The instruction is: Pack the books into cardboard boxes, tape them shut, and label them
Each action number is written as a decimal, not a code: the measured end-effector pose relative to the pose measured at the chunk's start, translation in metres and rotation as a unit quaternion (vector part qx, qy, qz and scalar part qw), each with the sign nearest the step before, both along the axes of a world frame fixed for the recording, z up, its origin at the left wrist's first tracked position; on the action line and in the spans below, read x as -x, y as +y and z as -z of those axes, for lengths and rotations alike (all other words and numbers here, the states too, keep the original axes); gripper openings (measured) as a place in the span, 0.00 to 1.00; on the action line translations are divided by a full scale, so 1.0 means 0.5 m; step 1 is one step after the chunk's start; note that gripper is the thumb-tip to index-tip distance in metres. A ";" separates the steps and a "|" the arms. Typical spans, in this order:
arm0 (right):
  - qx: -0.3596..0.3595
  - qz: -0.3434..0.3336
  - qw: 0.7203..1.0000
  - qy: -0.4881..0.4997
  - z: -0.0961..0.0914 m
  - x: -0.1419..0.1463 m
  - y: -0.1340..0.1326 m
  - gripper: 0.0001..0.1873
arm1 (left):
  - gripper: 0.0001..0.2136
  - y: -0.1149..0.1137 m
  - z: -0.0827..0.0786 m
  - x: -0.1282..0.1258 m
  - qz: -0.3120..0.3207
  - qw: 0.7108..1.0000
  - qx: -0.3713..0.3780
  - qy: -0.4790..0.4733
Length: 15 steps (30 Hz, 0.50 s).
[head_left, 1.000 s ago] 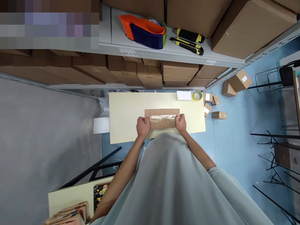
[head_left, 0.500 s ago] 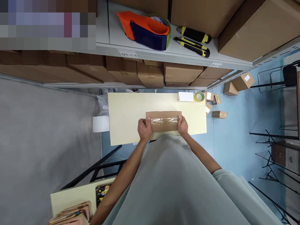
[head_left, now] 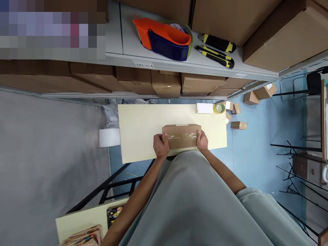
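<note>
A long brown cardboard box [head_left: 182, 140] with shiny clear tape along one face is held level between both hands, over the near edge of the cream table [head_left: 143, 119]. My left hand [head_left: 161, 146] grips its left end, thumb on the taped face and fingers curled round the side. At the other end my right hand [head_left: 202, 140] does the same, thumb in front. Part of a white patch shows on the box's far top edge. The underside and most fingertips are hidden.
On the table's far right are a white box [head_left: 204, 108] and a tape roll [head_left: 219, 108]. Small cartons [head_left: 239, 125] lie on the blue floor. The shelf above holds an orange-and-blue tape dispenser [head_left: 164, 39] and cutters [head_left: 216, 56]. A white roll [head_left: 109, 137] stands left.
The cardboard box has tipped so its top face with a white patch shows and the taped face turns towards me. The whole view has shifted slightly.
</note>
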State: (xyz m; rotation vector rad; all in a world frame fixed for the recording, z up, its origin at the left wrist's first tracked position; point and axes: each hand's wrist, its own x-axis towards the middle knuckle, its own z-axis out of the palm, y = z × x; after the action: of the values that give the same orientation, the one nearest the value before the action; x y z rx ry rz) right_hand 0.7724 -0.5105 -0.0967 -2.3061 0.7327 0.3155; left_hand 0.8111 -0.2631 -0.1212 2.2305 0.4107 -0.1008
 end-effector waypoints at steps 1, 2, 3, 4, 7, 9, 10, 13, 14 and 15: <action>0.001 0.001 1.000 0.003 -0.001 0.000 0.000 0.37 | 0.18 0.000 0.000 0.001 0.001 1.000 -0.001 -0.001; 0.001 0.002 1.000 0.005 -0.002 0.001 0.000 0.37 | 0.17 0.001 0.001 0.002 0.004 1.000 -0.003 -0.001; 0.000 0.003 1.000 0.006 -0.003 0.002 -0.001 0.37 | 0.17 0.001 0.001 0.003 0.006 1.000 -0.005 0.000; -0.001 0.005 1.000 0.007 -0.004 0.002 -0.001 0.38 | 0.17 0.001 0.001 0.003 0.010 1.000 -0.006 0.002; 0.001 0.007 1.000 0.006 -0.008 0.004 -0.001 0.38 | 0.17 0.003 0.001 0.006 0.015 1.000 -0.003 0.007; 0.007 0.011 1.000 0.005 -0.011 0.005 0.001 0.39 | 0.16 0.004 0.001 0.007 0.018 1.000 0.003 0.008; 0.011 0.012 1.000 0.004 -0.011 0.006 0.002 0.39 | 0.16 0.004 0.002 0.008 0.019 1.000 0.007 0.008; 0.018 0.013 1.000 0.000 -0.011 0.007 0.004 0.40 | 0.16 0.004 0.004 0.009 0.016 1.000 0.016 0.006; 0.020 0.013 1.000 -0.001 -0.011 0.008 0.004 0.40 | 0.16 0.003 0.003 0.009 0.012 1.000 0.020 0.006; 0.021 0.014 1.000 0.000 -0.010 0.008 0.005 0.40 | 0.16 0.003 0.002 0.010 0.008 1.000 0.023 0.008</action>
State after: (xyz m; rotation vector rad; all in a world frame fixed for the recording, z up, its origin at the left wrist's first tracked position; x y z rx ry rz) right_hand 0.7682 -0.5081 -0.0916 -2.3325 0.7778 0.2892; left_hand 0.8062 -0.2618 -0.1222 2.1894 0.3957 -0.1357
